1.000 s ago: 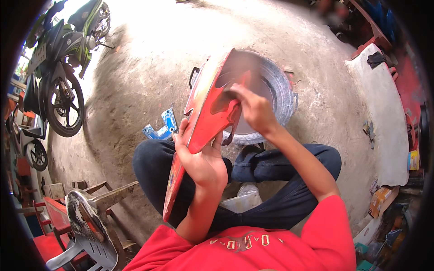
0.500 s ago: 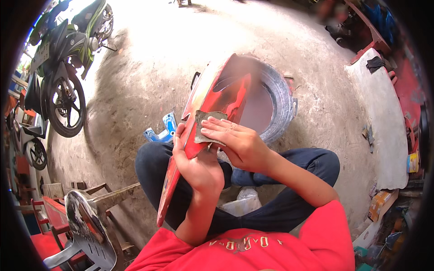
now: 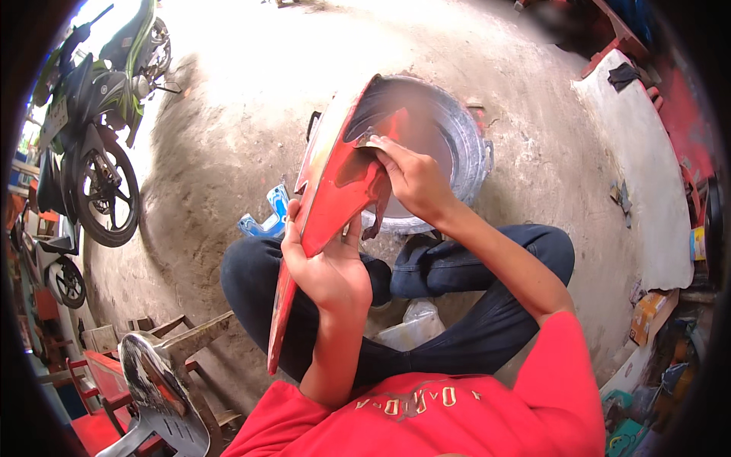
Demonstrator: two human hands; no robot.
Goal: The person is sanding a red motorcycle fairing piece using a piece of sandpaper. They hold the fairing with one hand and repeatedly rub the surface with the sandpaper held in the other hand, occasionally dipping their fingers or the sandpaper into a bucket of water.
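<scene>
My left hand (image 3: 330, 271) grips a long red plastic panel (image 3: 333, 215) with a notched edge and a pale, worn strip along its length, tilted above my crossed legs. My right hand (image 3: 415, 183) has its fingers together on a small grey-brown sheet (image 3: 364, 142), apparently abrasive paper, pressed on the panel's upper part. Behind the panel sits a round metal basin (image 3: 478, 171) of murky liquid, partly hidden. A blue and white plastic piece (image 3: 257, 225) lies on the floor just left of the basin.
Motorbikes (image 3: 106, 175) stand along the left. A worn grey plastic chair (image 3: 171, 381) and red chairs crowd the lower left. A pale slab (image 3: 655, 198) with a dark cloth (image 3: 623, 76) runs along the right, near a cardboard box (image 3: 651, 320) and clutter. A white bag (image 3: 411, 327) lies between my legs.
My right hand went down the panel with the sheet half a second ago and is now back up near its top. My left hand still grips the panel, which shifted slightly.
</scene>
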